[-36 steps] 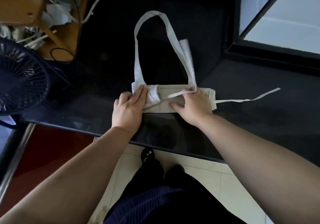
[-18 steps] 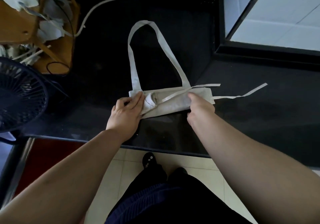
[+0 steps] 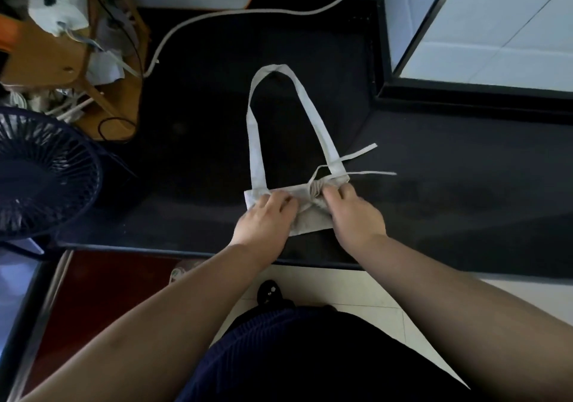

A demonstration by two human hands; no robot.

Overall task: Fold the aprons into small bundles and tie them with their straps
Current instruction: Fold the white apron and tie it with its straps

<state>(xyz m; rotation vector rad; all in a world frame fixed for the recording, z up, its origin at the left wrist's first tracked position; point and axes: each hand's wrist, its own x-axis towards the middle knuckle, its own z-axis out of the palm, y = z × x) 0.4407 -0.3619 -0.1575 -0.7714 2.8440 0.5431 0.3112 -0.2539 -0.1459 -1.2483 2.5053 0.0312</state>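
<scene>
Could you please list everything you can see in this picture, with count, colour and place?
apron bundle: one, beige, near edge of the counter, cinched by a strap
neck loop: one, pale, lying flat beyond the bundle
strap ends: two, pale, trailing right of the bundle
counter: one, black, centre
cable: one, white, far side of the counter
fan: one, dark blue, left
wooden stand: one, brown, top left, cluttered
left hand: holds the bundle's left part
right hand: grips the bundle beside the cinch
</scene>
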